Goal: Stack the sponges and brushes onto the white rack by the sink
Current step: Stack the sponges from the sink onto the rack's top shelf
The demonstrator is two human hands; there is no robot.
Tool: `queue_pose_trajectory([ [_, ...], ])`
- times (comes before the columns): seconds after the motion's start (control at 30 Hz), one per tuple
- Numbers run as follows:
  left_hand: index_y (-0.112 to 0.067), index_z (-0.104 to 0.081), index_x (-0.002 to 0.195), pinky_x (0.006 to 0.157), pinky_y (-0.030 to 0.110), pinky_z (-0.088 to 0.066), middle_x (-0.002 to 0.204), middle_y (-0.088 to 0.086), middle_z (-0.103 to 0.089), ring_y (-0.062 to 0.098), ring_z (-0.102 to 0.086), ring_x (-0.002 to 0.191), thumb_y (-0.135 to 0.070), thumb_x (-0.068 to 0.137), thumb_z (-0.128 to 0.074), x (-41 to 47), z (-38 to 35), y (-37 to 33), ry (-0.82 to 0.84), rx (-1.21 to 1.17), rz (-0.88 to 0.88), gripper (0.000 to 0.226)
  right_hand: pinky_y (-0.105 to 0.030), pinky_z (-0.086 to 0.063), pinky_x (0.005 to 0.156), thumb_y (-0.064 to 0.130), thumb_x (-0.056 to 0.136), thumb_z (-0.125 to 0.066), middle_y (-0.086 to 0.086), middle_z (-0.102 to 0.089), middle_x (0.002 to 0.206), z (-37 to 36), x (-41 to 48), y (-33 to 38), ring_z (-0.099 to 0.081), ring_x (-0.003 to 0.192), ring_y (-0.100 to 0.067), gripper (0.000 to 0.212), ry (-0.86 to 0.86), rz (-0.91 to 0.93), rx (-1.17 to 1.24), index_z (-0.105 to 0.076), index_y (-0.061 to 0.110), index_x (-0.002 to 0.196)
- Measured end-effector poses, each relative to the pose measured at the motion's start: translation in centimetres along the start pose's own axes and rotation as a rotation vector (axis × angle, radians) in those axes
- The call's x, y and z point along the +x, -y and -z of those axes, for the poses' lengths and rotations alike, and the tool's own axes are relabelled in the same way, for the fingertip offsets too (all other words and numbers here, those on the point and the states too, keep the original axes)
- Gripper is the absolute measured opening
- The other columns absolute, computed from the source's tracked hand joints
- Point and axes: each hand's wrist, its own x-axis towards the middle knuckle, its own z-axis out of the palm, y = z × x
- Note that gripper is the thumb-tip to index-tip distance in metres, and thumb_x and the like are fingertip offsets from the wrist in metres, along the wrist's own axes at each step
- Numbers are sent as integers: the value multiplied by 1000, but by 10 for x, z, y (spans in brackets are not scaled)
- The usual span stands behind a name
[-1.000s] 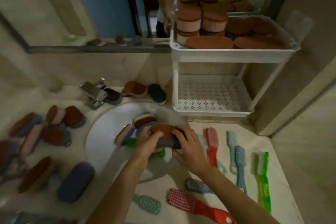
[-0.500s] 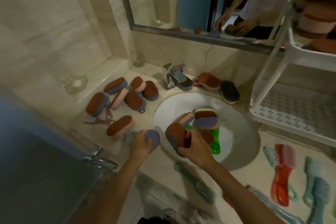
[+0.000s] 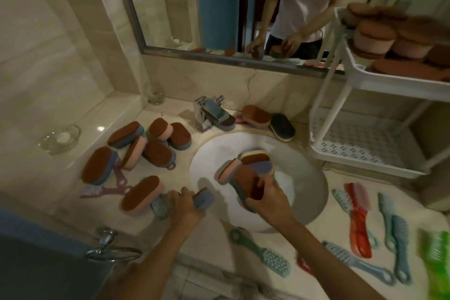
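Whereas both hands shared one sponge a second ago, we now see the left hand (image 3: 185,204) gripping a purple sponge (image 3: 206,198) on the counter and the right hand (image 3: 267,201) holding a brown-topped sponge (image 3: 246,181) over the sink (image 3: 304,173), two loads yet to reach the white rack (image 3: 389,85).

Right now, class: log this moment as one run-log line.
left hand: grips purple sponge | right hand: grips brown-topped sponge over sink | white rack: sponges on top tier
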Motion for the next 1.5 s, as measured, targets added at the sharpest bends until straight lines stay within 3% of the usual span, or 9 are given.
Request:
queue_pose_trajectory([
  [0.1, -1, -39, 116, 73, 31, -40, 101, 11, -53, 27, -56, 98, -37, 80, -68, -5, 23, -32, 6, -389, -3, 58, -29, -36, 70, 30, 74, -72, -3, -45, 101, 29, -1, 1, -53, 94, -26, 43, -96, 17, 29, -39, 15, 97],
  [0.2, 0, -38, 121, 81, 35, -42, 107, 20, -53, 28, -53, 103, -22, 88, -59, -2, 51, -79, 64, -639, -6, 45, -20, -33, 60, 29, 73, -72, 0, -44, 91, 64, -2, 6, -46, 77, -18, 41, -245, 60, 91, -37, 19, 90],
  [0.37, -10, -29, 142, 85, 36, -46, 136, 14, -48, 34, -53, 118, -15, 81, -66, -15, 98, -167, 86, -881, -228, 72, -16, -27, 50, 29, 74, -71, 0, -44, 86, 134, -6, 10, -40, 68, -13, 38, -483, 120, 134, -37, 20, 88],
  [0.5, -11, -46, 130, 96, 50, -49, 127, 13, -57, 34, -57, 111, -26, 66, -75, -33, 130, -239, 248, -1134, -326, 71, -15, -32, 52, 29, 74, -71, 4, -47, 80, 199, -14, 13, -44, 68, -13, 35, -714, 140, 197, -39, 21, 87],
  [0.7, -10, -43, 130, 68, 30, -45, 117, 11, -57, 25, -57, 92, -29, 80, -68, -53, 164, -347, 377, -1180, -501, 58, -26, -33, 55, 31, 76, -69, -5, -53, 89, 301, -8, 4, -50, 76, -21, 34, -943, 124, 242, -41, 16, 89],
  [0.87, -15, -40, 136, 93, 40, -46, 129, 12, -52, 27, -53, 113, -60, 79, -56, -57, 182, -418, 514, -1128, -541, 75, -40, -52, 78, 36, 81, -65, -8, -59, 108, 363, 25, -19, -59, 97, -27, 43, -922, -10, 191, -44, 15, 113],
  [1.1, -16, -50, 116, 64, 29, -44, 102, 11, -53, 22, -53, 87, -58, 82, -49, -36, 193, -481, 520, -1044, -555, 54, -42, -54, 90, 37, 89, -58, -7, -62, 123, 408, 79, -51, -61, 108, -24, 53, -848, -61, 78, -43, 21, 136],
  [1.4, -18, -50, 83, 62, 31, -45, 77, 6, -53, 20, -53, 71, -50, 92, -41, -9, 184, -519, 584, -1065, -523, 35, -40, -48, 94, 39, 91, -51, -8, -60, 127, 408, 142, -71, -57, 112, -27, 43, -777, -82, -36, -53, 22, 130],
  [1.5, -19, -50, 79, 67, 33, -45, 78, 7, -54, 21, -53, 71, -50, 92, -42, -1, 179, -524, 611, -1086, -489, 35, -32, -47, 84, 42, 91, -49, -7, -65, 118, 406, 152, -78, -60, 106, -26, 38, -757, -68, -143, -60, 23, 122],
])
